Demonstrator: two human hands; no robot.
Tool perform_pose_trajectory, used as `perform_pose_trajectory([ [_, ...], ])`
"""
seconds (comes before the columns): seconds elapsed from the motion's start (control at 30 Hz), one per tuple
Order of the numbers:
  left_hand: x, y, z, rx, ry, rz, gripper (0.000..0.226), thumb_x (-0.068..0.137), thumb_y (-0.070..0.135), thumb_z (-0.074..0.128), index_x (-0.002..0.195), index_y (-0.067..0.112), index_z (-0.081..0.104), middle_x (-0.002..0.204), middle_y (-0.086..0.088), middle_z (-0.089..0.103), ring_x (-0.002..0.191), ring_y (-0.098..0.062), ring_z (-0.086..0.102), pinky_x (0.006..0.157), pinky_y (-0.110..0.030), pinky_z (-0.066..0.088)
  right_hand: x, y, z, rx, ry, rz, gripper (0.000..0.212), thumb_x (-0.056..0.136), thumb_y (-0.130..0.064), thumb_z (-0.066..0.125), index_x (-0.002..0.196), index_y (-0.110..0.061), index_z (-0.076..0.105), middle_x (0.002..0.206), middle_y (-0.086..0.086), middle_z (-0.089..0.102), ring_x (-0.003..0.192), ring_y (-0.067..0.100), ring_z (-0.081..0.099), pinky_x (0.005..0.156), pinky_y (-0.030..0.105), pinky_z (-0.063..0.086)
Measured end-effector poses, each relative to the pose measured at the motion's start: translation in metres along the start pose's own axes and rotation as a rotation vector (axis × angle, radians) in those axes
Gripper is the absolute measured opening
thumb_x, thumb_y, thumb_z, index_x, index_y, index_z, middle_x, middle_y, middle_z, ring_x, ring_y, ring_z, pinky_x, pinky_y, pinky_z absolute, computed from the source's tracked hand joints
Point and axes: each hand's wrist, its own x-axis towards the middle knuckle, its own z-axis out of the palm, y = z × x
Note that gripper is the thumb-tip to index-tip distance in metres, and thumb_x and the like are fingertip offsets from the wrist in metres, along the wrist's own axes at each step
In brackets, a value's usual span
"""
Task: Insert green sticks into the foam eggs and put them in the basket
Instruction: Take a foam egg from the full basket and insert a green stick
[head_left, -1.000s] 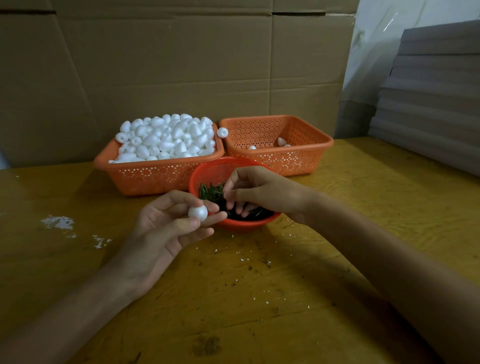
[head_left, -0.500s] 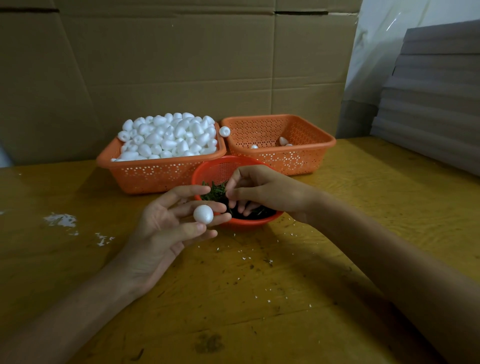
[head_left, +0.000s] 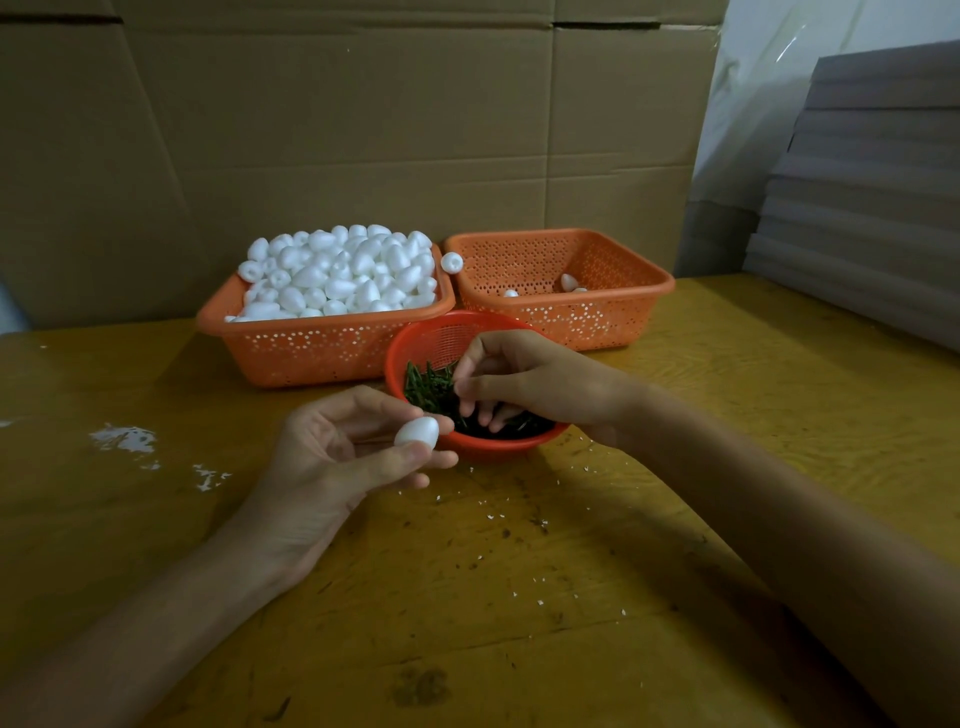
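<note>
My left hand (head_left: 343, 457) pinches a white foam egg (head_left: 417, 432) between thumb and fingertips, just left of a round red bowl (head_left: 441, 338) full of green sticks (head_left: 428, 387). My right hand (head_left: 524, 382) reaches into that bowl with curled fingers among the sticks; whether it grips one is hidden. Behind stand two orange baskets: the left basket (head_left: 311, 345) is heaped with foam eggs (head_left: 343, 270), the right basket (head_left: 623, 306) holds a few eggs (head_left: 569, 282).
One loose egg (head_left: 452, 262) rests on the rims between the baskets. White foam crumbs (head_left: 124, 439) lie scattered over the yellow wooden table (head_left: 519, 597). A cardboard wall (head_left: 363, 130) stands behind; stacked grey sheets (head_left: 872, 197) rise at the right.
My left hand has turned the foam egg from end-on to lying sideways in its fingertips. My right hand stays in the bowl, its fingers shifting slightly among the sticks.
</note>
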Motion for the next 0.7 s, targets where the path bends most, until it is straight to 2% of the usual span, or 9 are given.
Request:
perform_pose_trajectory([
  [0.13,0.001,0.000,-0.003,-0.062,-0.010,0.003,0.037,0.071,0.026,0.097,0.097,0.013,0.074,0.123,-0.021,0.072,0.099,-0.044,0.076,0.067,-0.025,0.062,0.000,-0.001,-0.001,0.001,-0.007,0.004,0.013,0.103,-0.006,0.061,0.114,0.001,0.061,0.093,0.008,0.075,0.081,0.017,0.067,0.071,0.020,0.058],
  [0.3,0.006,0.000,-0.009,-0.156,0.044,0.014,0.044,0.064,0.030,0.101,0.097,0.017,0.075,0.111,-0.016,0.075,0.104,-0.042,0.076,0.070,-0.023,0.062,-0.001,-0.002,-0.001,0.024,-0.024,-0.002,0.013,0.103,-0.008,0.062,0.115,-0.003,0.057,0.101,0.011,0.079,0.082,0.018,0.065,0.071,0.022,0.058],
  [0.43,0.011,0.000,-0.014,-0.226,0.097,0.039,0.056,0.066,0.030,0.100,0.116,0.022,0.077,0.117,-0.015,0.076,0.106,-0.035,0.076,0.075,-0.024,0.062,-0.002,-0.002,-0.002,0.046,-0.032,0.012,0.025,0.102,-0.009,0.063,0.122,0.004,0.054,0.106,0.013,0.079,0.085,0.022,0.064,0.073,0.023,0.058],
  [0.57,0.016,-0.003,-0.017,-0.273,0.148,0.096,0.046,0.064,0.032,0.100,0.105,0.022,0.082,0.116,-0.014,0.077,0.100,-0.019,0.075,0.076,-0.022,0.058,-0.001,-0.001,-0.005,0.045,-0.017,0.016,0.027,0.102,-0.011,0.064,0.124,0.003,0.056,0.109,0.010,0.079,0.083,0.023,0.065,0.071,0.026,0.057],
  [0.7,0.019,-0.005,-0.022,-0.264,0.167,0.098,0.021,0.073,0.012,0.085,0.092,0.020,0.085,0.109,-0.010,0.080,0.102,-0.016,0.076,0.077,-0.021,0.059,-0.001,0.000,-0.009,0.044,-0.001,-0.009,0.018,0.103,-0.010,0.063,0.120,-0.003,0.062,0.110,0.006,0.080,0.075,0.016,0.069,0.061,0.021,0.055],
])
